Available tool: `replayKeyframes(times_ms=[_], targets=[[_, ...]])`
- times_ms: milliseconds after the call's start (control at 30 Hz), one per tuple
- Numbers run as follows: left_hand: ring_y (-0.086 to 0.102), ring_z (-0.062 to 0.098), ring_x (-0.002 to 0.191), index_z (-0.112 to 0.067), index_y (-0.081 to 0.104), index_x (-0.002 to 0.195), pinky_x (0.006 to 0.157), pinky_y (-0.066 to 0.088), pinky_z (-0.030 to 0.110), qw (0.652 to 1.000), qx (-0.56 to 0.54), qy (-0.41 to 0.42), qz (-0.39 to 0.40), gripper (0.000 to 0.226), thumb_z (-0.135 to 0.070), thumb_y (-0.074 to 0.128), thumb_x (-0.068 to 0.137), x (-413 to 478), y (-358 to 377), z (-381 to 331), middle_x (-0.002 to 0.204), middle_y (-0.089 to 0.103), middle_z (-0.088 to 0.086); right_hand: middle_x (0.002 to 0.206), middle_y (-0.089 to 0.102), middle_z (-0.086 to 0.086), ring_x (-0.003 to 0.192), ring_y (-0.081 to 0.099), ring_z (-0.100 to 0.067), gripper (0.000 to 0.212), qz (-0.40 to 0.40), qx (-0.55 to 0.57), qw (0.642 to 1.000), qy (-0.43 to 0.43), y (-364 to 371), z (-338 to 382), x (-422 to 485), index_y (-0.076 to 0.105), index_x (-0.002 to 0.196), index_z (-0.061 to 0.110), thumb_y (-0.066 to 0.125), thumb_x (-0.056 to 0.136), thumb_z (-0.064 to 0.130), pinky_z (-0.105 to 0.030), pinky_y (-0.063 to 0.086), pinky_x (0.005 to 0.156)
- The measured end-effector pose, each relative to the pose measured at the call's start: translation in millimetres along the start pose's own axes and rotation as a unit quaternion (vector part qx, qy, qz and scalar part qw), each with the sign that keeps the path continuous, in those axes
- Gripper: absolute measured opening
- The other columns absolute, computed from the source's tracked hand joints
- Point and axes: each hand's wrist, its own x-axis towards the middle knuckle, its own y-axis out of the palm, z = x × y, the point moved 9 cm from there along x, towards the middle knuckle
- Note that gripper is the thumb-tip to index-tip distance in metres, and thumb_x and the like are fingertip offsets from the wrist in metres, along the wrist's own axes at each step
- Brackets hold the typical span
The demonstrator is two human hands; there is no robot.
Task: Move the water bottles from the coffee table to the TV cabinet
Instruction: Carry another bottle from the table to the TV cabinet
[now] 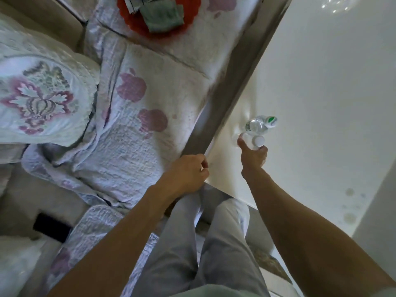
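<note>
Head camera view, looking steeply down at a sofa on the left and a white table on the right. Far left, a quilted cushion (38, 97) with a purple and green floral motif leans on the sofa. Below it, a small black object (51, 229) lies on the seat; it is too blurred to name. A pale quilted sofa cover (132, 116) printed with purple apples spreads across the seat. At the top, a red tray (132, 26) rests on the cover and carries a folded grey-green cloth (162, 16). A grey strip of floor (235, 82) runs diagonally between the sofa and the table.

The left grip (188, 170) hangs by the near corner of the table (321, 82), fingers loosely curled, holding nothing. Below it are the person's legs in grey trousers (214, 243).

The right grip (254, 156) reaches over the table's left edge, fingers and thumb wrapped round a clear water bottle (256, 142) with a white cap. Whether its base is on the table cannot be told. A second water bottle (260, 124), clear with a green label, stands on the table just behind the first. Faint round stains (349, 211) mark the table at the far right
</note>
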Motion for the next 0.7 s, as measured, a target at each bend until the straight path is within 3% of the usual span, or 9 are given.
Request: replayKeyframes(times_ms=[133, 233, 367, 467, 567, 700], targets=[[0.057, 0.016, 0.084, -0.016, 0.061, 0.107, 0.080, 0.049, 0.029, 1.000, 0.009, 0.002, -0.006, 0.017, -0.025, 0.051, 0.097, -10.9, -6.9, -3.0, 0.088, 0.056, -0.004, 0.119, 0.055, -0.002, 0.109, 0.054, -0.023, 0.072, -0.006, -0.008, 1.000, -0.017, -22.5, 7.5, -18.0, 0.047, 0.133, 0.012, 0.076, 0.077, 0.046, -0.033, 0.043, 0.090], [0.056, 0.015, 0.084, -0.016, 0.061, 0.106, 0.079, 0.048, 0.028, 1.000, 0.006, 0.010, -0.008, 0.016, -0.025, 0.051, 0.097, -22.3, -9.2, -16.7, 0.089, 0.057, -0.004, 0.115, 0.056, 0.003, 0.108, 0.055, -0.019, 0.070, 0.052, -0.049, 0.992, -0.103, -42.8, 32.0, -48.5, 0.048, 0.132, 0.019, 0.076, 0.076, 0.050, -0.031, 0.043, 0.086], [0.056, 0.014, 0.092, -0.017, 0.061, 0.111, 0.083, 0.046, 0.026, 0.999, -0.008, 0.034, -0.012, 0.019, -0.026, 0.051, 0.098, -36.9, -6.3, -49.0, 0.098, 0.057, -0.005, 0.125, 0.057, 0.005, 0.107, 0.056, -0.012, 0.072, 0.091, -0.118, 0.965, -0.214, -86.5, 65.5, -102.6, 0.046, 0.130, 0.027, 0.075, 0.073, 0.059, -0.034, 0.047, 0.099], [0.059, 0.018, 0.095, -0.016, 0.061, 0.112, 0.083, 0.048, 0.029, 0.996, -0.074, 0.039, -0.041, 0.020, -0.027, 0.051, 0.098, -43.7, -10.1, -71.0, 0.105, 0.061, -0.002, 0.130, 0.054, 0.003, 0.114, 0.055, -0.017, 0.077, 0.096, -0.107, 0.957, -0.251, -132.7, 87.0, -144.2, 0.041, 0.134, 0.023, 0.077, 0.073, 0.052, -0.038, 0.047, 0.102], [0.060, 0.023, 0.101, -0.016, 0.059, 0.113, 0.092, 0.052, 0.040, 0.981, -0.178, 0.006, -0.078, 0.022, -0.030, 0.050, 0.098, -46.5, -15.0, -85.2, 0.112, 0.063, 0.005, 0.133, 0.054, 0.003, 0.116, 0.054, -0.016, 0.073, 0.114, -0.104, 0.948, -0.279, -175.3, 103.5, -181.2, 0.042, 0.136, 0.023, 0.077, 0.076, 0.045, -0.042, 0.047, 0.105], [0.062, 0.025, 0.102, -0.013, 0.060, 0.119, 0.095, 0.052, 0.045, 0.950, -0.308, -0.006, -0.055, 0.032, -0.034, 0.050, 0.097, -56.8, 2.9, -124.7, 0.118, 0.064, 0.014, 0.135, 0.056, 0.002, 0.110, 0.052, -0.008, 0.063, 0.129, -0.102, 0.937, -0.308, -229.4, 120.4, -218.7, 0.046, 0.136, 0.021, 0.074, 0.082, 0.038, -0.034, 0.046, 0.104]])
